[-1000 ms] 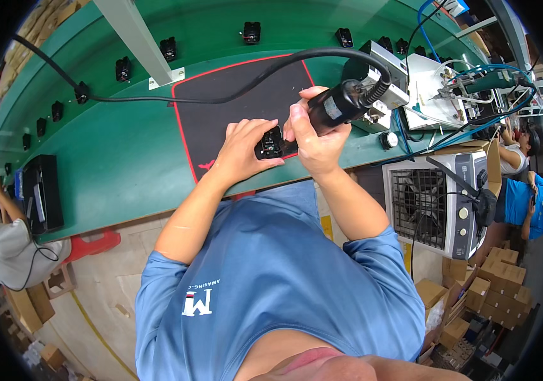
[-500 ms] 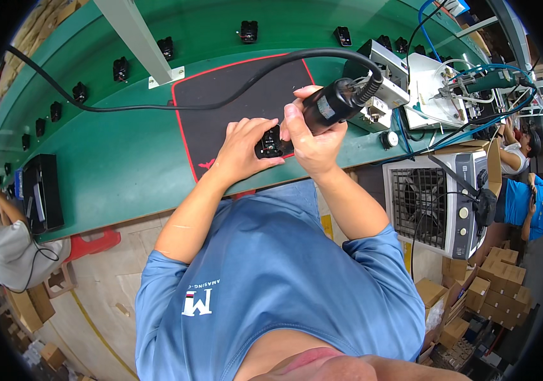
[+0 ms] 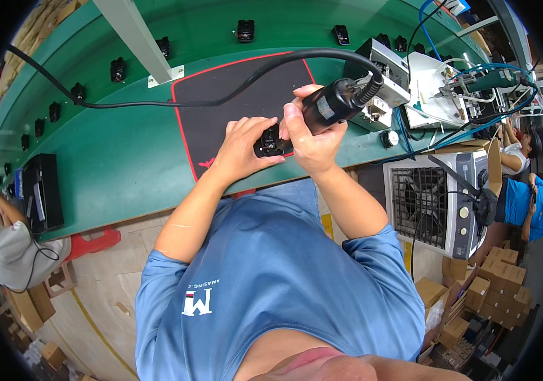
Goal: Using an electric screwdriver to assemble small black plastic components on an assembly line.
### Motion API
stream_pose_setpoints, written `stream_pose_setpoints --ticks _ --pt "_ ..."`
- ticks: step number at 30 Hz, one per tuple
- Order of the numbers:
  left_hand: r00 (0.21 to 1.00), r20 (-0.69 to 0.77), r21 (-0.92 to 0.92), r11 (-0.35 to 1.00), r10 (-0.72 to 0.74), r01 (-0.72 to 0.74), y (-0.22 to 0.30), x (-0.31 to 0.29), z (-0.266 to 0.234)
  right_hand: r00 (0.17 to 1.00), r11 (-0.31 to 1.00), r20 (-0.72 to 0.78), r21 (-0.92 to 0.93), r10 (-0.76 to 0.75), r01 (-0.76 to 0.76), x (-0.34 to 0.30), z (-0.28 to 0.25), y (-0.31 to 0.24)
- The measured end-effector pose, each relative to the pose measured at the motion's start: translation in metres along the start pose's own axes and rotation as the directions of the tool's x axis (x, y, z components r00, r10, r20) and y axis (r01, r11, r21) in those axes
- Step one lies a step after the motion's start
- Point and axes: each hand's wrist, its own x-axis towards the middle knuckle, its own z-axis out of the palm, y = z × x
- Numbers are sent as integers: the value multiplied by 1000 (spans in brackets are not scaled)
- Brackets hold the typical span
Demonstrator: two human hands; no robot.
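Observation:
My left hand (image 3: 244, 146) is closed around a small black plastic part (image 3: 269, 142), steadying it over the near side of a black mat (image 3: 220, 120) with a red border. In my right hand (image 3: 312, 136) is a black corded electric screwdriver (image 3: 330, 109), gripped in a tilted position with its lower end toward the part. The tip is hidden by my fingers. From the tool's upper end a thick black cable (image 3: 246, 86) arches away to the left.
Similar black parts (image 3: 245, 30) line the green conveyor (image 3: 208, 38) beyond a metal post (image 3: 135, 38). To the right stand a metal-boxed device (image 3: 376, 89), a white machine (image 3: 433, 95) with blue hoses and an air cooler (image 3: 436, 197). A black bin (image 3: 42, 193) sits left; co-workers are on both sides.
The black parts on the conveyor have shifted slightly to the left. My hands, the screwdriver and the held part stay almost in place.

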Motion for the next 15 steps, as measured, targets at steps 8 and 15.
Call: stream_pose_setpoints --ticks 8,15 --pt "993 -97 44 997 61 -57 12 2 -1 1000 993 -25 113 18 -15 13 -2 -13" --pt "981 -128 -119 979 148 -163 1 -1 -6 998 984 -69 176 13 -1 18 0 -21"
